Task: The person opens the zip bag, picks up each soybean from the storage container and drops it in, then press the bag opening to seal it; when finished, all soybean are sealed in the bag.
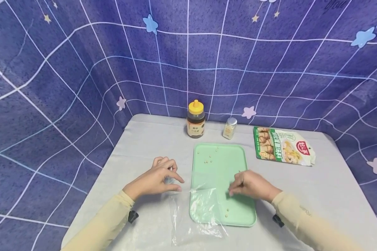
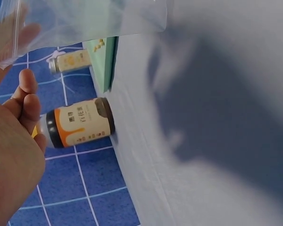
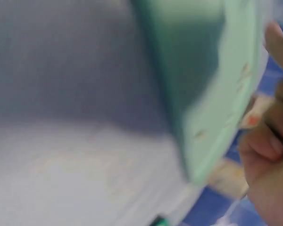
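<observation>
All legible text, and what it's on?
"You": blue backdrop, top right.
"好人家" (likely): pouch; its other lettering unclear.
Yellow-capped bottle: Chinese label, too small to read reliably.
Small jar: label too small.
Right sleeve: mark too blurred.

Clear bag point(image 2: 99, 19) cropped in left wrist view, tray point(image 3: 212, 103) blurred in right wrist's, pellets point(image 3: 200, 134) indistinct

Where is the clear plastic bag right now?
In the head view, the clear plastic bag spreads from the left hand across the near left corner of the green tray, left of the right hand.
</observation>
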`<state>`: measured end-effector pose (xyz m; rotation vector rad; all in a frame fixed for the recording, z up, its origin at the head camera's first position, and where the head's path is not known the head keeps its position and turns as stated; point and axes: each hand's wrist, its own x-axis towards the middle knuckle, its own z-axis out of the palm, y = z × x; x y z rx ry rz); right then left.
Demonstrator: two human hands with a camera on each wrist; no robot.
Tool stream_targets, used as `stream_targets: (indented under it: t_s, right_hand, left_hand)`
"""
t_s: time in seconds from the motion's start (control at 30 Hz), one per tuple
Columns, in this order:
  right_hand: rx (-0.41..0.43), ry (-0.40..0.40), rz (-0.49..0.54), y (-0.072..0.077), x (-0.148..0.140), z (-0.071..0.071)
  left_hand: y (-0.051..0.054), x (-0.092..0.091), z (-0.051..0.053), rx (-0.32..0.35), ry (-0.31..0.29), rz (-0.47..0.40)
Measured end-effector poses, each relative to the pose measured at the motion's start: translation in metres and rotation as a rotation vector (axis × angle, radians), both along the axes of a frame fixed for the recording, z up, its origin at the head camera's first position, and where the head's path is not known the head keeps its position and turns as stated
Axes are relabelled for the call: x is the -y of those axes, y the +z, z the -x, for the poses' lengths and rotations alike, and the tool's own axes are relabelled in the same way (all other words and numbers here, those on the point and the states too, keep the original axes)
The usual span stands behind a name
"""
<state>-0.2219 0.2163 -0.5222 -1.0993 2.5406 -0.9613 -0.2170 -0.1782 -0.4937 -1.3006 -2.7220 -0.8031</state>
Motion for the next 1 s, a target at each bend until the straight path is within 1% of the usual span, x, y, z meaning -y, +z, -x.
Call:
stream_targets:
  t_s: [0.07, 0.13, 0.2, 0.3, 0.4, 0.5, 0.6, 0.83, 1.0]
  right_hand:
    - [0.045, 0.091, -0.066, 0.007, 0.01, -0.013]
    - [0.05, 0.141, -0.131, 0.012, 0.019, -0.025]
    - [0.026, 0.149, -0.191, 0.015, 0.026, -0.034]
    - [-0.039, 0.129, -0.257, 0.016, 0.033, -0.042]
    - [-0.089, 0.117, -0.283, 0.013, 0.038, -0.047]
    - [-0.101, 0.118, -0.274, 0.008, 0.046, -0.051]
    - [-0.107, 0.114, -0.264, 0.007, 0.057, -0.054]
    - [-0.167, 0.13, -0.261, 0.008, 0.093, -0.054]
    - [-0.179, 0.16, -0.259, 0.005, 0.118, -0.054]
  left_hand:
    - [0.001, 0.001, 0.0, 0.001, 0.0, 0.003]
    - [0.002, 0.002, 0.001, 0.001, -0.001, 0.004]
    - [0.003, 0.002, 0.002, -0.004, -0.001, 0.003]
    - [0.004, 0.003, 0.003, -0.013, -0.001, 0.002]
    - [0.005, 0.004, 0.003, -0.016, -0.003, 0.003]
    - [0.006, 0.005, 0.004, -0.013, -0.003, 0.013]
    - [0.006, 0.008, 0.005, -0.011, 0.003, 0.029]
    - [0.004, 0.018, 0.01, -0.007, 0.036, 0.046]
    - [0.0, 0.028, 0.01, 0.013, 0.066, 0.064]
